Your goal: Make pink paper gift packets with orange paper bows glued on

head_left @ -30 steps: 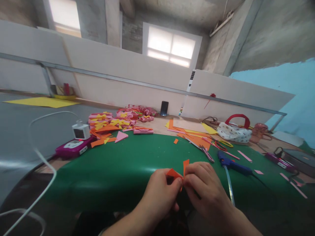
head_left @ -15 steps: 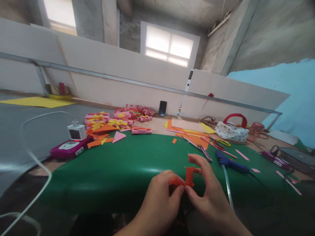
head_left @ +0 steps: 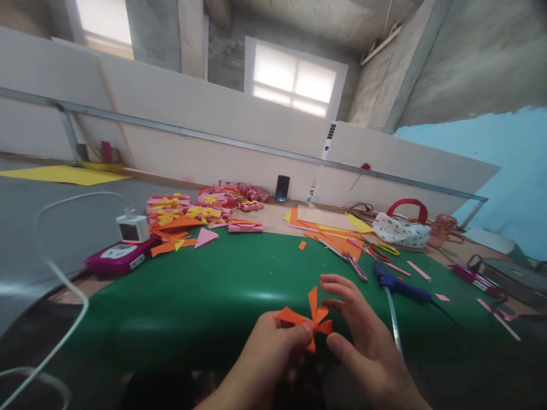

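Observation:
My left hand pinches an orange paper flower between thumb and fingers, above the front edge of the green mat. Several pointed orange petals fan out from its centre. Just right of it, my right hand is open, with thumb and fingers apart around the petal tips; whether it touches them I cannot tell. Beyond my right hand lie a pink-handled craft knife and a blue glue gun.
Pink paper pieces with yellow bows are heaped at the back left, beside orange scraps. Orange paper sheets and scissors lie behind the knife. A white charger on a purple power strip trails a cable at left.
The orange paper has turned from a folded strip into a spread flower shape facing me. My right hand has let go of it and opened, while my left keeps its pinch.

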Tool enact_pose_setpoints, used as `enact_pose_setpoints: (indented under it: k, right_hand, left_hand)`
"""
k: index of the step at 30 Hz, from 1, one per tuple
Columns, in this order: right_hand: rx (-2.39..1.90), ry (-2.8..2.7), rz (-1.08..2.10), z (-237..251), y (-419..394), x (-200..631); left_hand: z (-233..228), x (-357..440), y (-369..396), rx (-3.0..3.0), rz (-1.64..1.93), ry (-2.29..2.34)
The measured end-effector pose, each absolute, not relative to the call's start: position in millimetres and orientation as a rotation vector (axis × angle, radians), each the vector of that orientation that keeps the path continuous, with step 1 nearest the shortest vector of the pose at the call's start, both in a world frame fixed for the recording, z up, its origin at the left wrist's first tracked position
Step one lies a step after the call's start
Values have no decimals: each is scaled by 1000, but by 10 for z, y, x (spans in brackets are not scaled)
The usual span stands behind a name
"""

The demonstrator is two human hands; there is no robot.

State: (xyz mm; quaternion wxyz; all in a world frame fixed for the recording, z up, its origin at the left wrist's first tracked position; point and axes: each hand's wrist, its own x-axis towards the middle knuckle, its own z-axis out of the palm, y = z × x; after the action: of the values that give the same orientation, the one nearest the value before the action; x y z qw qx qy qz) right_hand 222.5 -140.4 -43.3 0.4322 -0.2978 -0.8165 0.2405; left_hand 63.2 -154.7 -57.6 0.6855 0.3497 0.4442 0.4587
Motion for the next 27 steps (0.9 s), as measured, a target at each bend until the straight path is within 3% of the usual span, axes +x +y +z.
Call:
enact_pose_setpoints:
  k: [2, 7, 18, 22, 27]
  right_hand:
    - [-704, -1993, 488, -417, -1412, 2280]
    - [-608, -2037, -150, -400, -1456, 2430]
    - [-544, -2142, -749, -473, -1440, 2282]
    - [-599, -2111, -502, -487, -1454, 2203]
    - [-1017, -1794, 691, -396, -1401, 2177]
  left_hand:
    - [-563, 618, -1541, 762, 1035, 978]
    - [-512, 593, -1536, 712, 1033, 981]
    - [-554, 617, -1549, 650, 937, 911]
    - [-512, 582, -1564, 691, 899, 874]
    - [-552, 476, -1587, 660, 848, 877]
